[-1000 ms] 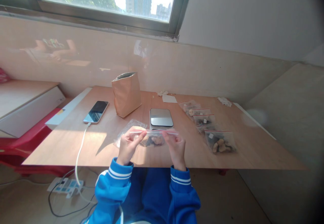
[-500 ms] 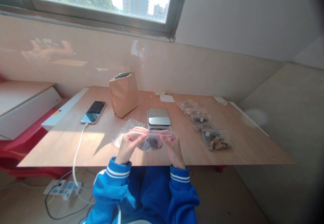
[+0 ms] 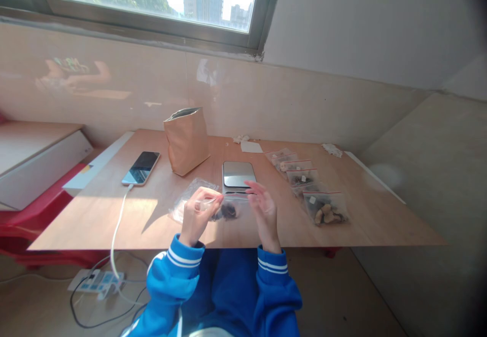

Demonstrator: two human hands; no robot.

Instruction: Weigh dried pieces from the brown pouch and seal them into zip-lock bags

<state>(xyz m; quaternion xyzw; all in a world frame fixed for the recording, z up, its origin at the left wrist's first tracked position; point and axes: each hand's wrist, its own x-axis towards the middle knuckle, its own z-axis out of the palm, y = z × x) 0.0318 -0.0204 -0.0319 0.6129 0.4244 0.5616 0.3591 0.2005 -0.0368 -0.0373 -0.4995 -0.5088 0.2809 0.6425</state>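
Both hands (image 3: 232, 210) pinch a clear zip bag (image 3: 228, 207) of dark lumps.

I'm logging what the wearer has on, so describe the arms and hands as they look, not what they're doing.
Both arms are in bright blue sleeves. Each sleeve ends in a ribbed blue cuff with two white stripes around the wrist. The left hand and right hand are bare: no gloves. No rings or watch can be made out at this size.
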